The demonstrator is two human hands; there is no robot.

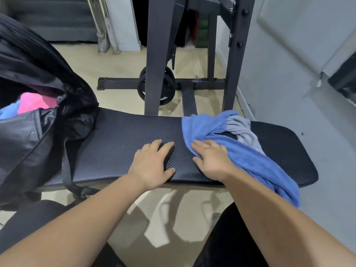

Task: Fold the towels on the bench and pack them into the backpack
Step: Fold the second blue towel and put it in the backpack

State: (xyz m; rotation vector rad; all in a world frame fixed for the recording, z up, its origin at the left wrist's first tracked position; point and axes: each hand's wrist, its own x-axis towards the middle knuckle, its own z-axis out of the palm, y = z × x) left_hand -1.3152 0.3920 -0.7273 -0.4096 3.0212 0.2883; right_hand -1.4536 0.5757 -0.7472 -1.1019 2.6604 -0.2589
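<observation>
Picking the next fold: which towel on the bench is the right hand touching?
The blue towel: the right hand rests on its left edge. The grey towel lies beyond it, untouched, and the pink towel is already in the backpack.

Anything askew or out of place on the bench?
The crumpled blue towel lies bunched at the right end of the black padded bench, tangled with a grey towel, and one end hangs over the near edge. The right hand rests on it. Nothing looks spilled or damaged.

Two hands [152,164], four towels [240,151], one backpack [28,141], one bench [119,143], one rack [154,54]
</observation>
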